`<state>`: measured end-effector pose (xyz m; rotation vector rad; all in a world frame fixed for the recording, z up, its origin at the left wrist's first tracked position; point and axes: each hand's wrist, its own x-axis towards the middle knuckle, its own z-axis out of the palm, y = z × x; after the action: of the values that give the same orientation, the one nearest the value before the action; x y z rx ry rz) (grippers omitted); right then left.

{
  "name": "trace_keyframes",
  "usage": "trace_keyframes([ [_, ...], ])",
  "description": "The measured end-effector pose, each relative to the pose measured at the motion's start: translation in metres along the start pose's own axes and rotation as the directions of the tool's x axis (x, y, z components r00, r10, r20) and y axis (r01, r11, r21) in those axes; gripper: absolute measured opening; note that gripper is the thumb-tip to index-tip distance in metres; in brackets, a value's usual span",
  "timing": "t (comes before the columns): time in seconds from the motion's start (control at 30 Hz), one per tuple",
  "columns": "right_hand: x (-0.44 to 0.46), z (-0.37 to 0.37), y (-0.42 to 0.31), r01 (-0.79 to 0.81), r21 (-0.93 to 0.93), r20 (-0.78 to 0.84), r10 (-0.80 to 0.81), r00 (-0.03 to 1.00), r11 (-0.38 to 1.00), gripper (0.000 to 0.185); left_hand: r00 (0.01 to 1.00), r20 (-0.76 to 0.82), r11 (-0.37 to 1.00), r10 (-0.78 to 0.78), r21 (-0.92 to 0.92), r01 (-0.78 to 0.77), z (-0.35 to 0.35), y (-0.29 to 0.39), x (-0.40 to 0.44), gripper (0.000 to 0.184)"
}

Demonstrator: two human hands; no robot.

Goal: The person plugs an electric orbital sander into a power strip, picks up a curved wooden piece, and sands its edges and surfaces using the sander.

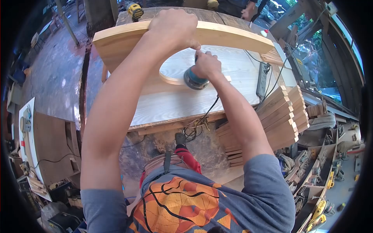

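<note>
My left hand (175, 29) is closed over the top edge of a thick wooden board (233, 37), which stands on its edge on the workbench and has a curved cutout. My right hand (208, 66) is wrapped around a teal orbital sander (194, 80). The sander sits by the cutout's curved edge; whether its pad touches the wood is hard to tell. A dark cord runs from the sander down past the bench's front edge. Under the board lies a pale wood-grain sheet (163, 106).
A power strip (261, 80) lies on the bench's right side. Stacked wooden slats (274, 120) stand at the right front. Behind the board are a yellow power tool (135, 11) and another person's hand (248, 12). Tool shelves (316, 171) line the lower right.
</note>
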<state>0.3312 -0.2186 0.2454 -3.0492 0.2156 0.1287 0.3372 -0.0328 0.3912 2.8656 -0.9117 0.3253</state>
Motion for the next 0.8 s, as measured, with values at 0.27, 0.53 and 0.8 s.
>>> trace_keyframes([
  [0.27, -0.003, 0.005, -0.002, -0.018, -0.032, -0.009, 0.018, 1.000, 0.999, 0.056, 0.999, 0.021, 1.000, -0.029, -0.006, 0.029, -0.010, 0.002, -0.004, 0.058],
  [0.53, 0.003, 0.002, 0.020, -0.057, -0.060, -0.038, 0.055, 0.998, 0.997, 0.053, 0.999, -0.036, 0.999, 0.008, -0.034, -0.010, -0.003, -0.004, -0.009, 0.059],
  [0.8, -0.005, 0.007, 0.006, 0.005, -0.046, -0.038, -0.007, 0.999, 0.999, 0.050, 0.999, -0.030, 0.999, 0.044, -0.001, -0.044, 0.004, -0.007, -0.002, 0.060],
])
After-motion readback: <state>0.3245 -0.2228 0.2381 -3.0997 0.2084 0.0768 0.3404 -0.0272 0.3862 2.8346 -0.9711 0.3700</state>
